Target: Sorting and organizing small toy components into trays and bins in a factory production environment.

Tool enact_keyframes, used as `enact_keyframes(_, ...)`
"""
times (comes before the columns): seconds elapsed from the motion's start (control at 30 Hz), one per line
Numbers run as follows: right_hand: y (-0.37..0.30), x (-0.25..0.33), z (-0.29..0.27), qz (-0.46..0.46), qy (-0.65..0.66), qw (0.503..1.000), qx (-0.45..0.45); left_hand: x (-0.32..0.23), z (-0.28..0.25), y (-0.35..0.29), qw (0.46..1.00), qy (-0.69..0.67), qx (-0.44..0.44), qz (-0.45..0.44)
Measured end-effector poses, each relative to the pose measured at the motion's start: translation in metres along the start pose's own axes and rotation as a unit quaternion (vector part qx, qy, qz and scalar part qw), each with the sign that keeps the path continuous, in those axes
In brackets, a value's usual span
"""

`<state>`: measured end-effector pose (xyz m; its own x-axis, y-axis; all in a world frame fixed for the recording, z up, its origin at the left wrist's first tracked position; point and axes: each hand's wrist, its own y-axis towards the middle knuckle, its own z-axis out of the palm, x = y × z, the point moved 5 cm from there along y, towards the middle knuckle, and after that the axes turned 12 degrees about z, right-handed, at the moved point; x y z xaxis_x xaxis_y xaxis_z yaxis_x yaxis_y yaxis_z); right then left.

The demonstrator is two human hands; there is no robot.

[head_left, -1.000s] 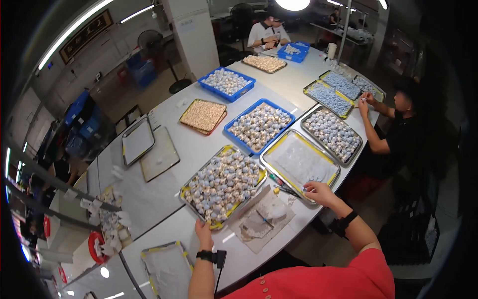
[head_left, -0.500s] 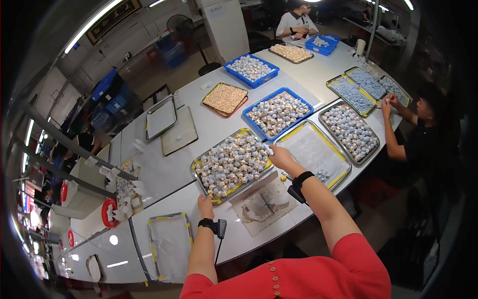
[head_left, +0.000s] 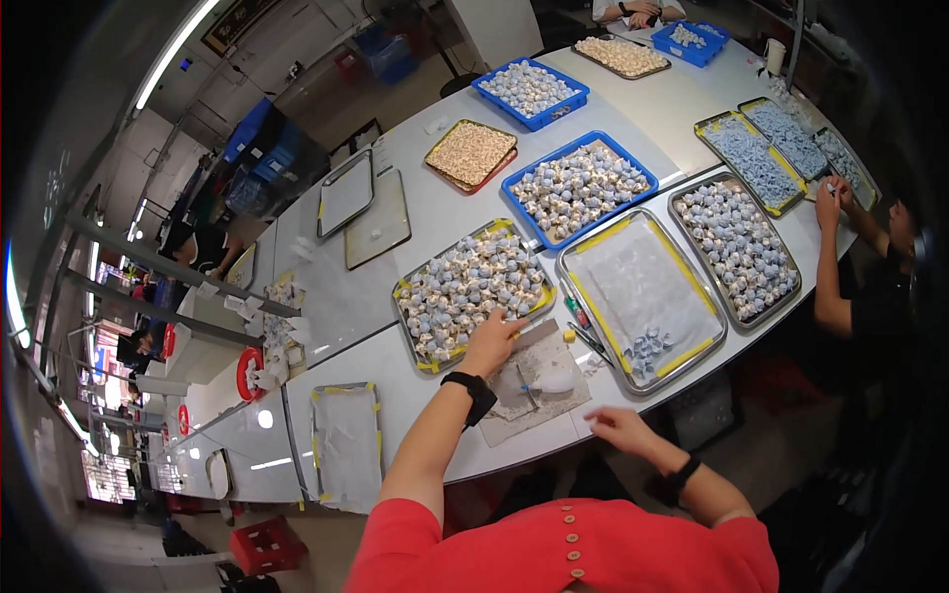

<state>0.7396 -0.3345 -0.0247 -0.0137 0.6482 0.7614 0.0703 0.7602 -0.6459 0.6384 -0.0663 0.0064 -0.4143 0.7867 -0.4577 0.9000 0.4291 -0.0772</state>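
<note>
A metal tray (head_left: 409, 338) with yellow tape on its rim holds a heap of small round pale-blue and cream pieces (head_left: 474, 287). My left hand (head_left: 491, 344) is at its near edge, fingers stretched out over the rim by the nearest pieces; whether they touch is unclear. My right hand (head_left: 623, 429) hangs apart from everything near the table's front edge, fingers loosely bent and holding nothing. Between the hands lies a stained board (head_left: 509, 423) bearing a thin metal tool (head_left: 527, 388) and a whitish translucent object (head_left: 556, 381), possibly a bottle.
Right of the heaped tray stands a paper-lined tray (head_left: 643, 272) with a few blue pieces. Beyond are a filled blue crate (head_left: 647, 168) and another full tray (head_left: 791, 267). Pens (head_left: 583, 331) lie beside the lined tray. A co-worker's hands (head_left: 835, 193) are at the far right.
My left hand has left the tray's left corner for its near edge. The right hand has let go of the tray's right side and drawn back toward me. The view has shifted.
</note>
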Motion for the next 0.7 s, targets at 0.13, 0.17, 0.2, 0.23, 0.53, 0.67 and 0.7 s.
enact_keyframes(0.13,-0.068,-0.159,-0.004,0.152,0.027,0.986,-0.069,0.013,0.052,0.037,0.994,0.003,0.11,-0.005)
enact_keyframes(0.17,-0.082,-0.196,0.001,0.168,-0.003,0.98,-0.104,0.02,0.052,0.038,0.996,-0.014,0.082,0.01)
enact_keyframes(0.2,-0.097,-0.246,0.015,0.229,-0.074,0.963,-0.123,0.028,0.048,0.044,0.997,-0.034,0.061,0.031)
enact_keyframes(0.23,-0.112,-0.273,0.014,0.257,-0.117,0.949,-0.137,0.037,0.041,0.05,0.998,-0.021,0.059,0.029)
enact_keyframes(0.53,-0.142,-0.462,0.107,0.459,-0.149,0.846,-0.226,0.054,0.02,0.041,0.999,0.014,-0.006,0.049)
enact_keyframes(0.67,-0.142,-0.468,0.203,0.34,-0.199,0.869,-0.298,0.043,-0.01,-0.022,0.989,0.101,-0.079,0.073)
enact_keyframes(0.7,-0.135,-0.469,0.206,0.337,-0.19,0.854,-0.347,0.034,0.002,-0.038,0.995,0.04,-0.085,0.015)
